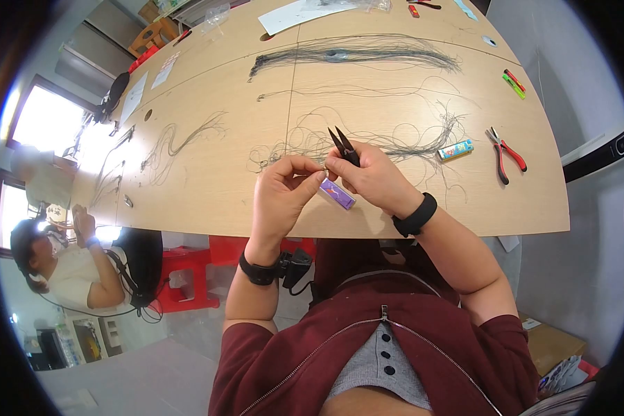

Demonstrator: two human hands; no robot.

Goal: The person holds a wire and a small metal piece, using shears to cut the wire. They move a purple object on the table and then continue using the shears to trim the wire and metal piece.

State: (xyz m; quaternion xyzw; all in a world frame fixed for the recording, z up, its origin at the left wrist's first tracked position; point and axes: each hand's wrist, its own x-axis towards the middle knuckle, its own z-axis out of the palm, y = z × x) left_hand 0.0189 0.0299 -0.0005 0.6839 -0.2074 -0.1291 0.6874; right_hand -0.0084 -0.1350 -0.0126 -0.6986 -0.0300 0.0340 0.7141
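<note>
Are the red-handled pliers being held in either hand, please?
No, the red-handled pliers lie on the table, right of the blue box.

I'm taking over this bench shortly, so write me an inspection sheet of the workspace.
Surface: pale table, panel seams visible.
Job's things: thin dark strands in a near bundle and a far bundle; purple box by the hands; red-handled pliers at right, unheld.
Clutter: white paper at the far side; green item beside a red one.
Hands: left and right meet at the fingertips, over something too small to identify; right also holds a black pointed tool, tips parted.
Cables: black cord at the device on the left wrist; others near the co-worker.
Surroundings: seated co-worker; red stools; cardboard box.
</note>
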